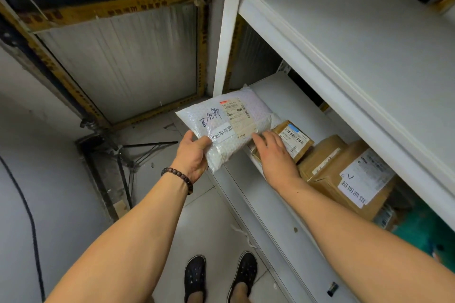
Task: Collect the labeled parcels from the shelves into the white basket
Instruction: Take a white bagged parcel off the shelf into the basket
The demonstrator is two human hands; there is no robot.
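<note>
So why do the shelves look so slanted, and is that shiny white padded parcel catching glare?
Head view: the wide-angle lens splays the white metal shelf boards; the white bubble-padded parcel shows small bright glints near the left hand gripping it, but no washed-out glare; shadow under the upper board deepens past the brown cardboard boxes; the fine label print is soft.

Only one camera, worn on the person's head. It looks forward and down, with the left hand (193, 155) and right hand (275, 156) close in the middle. The white shelves (344, 39) fill the right side; the shoes (194, 275) and floor (209, 219) show at the bottom.
</note>
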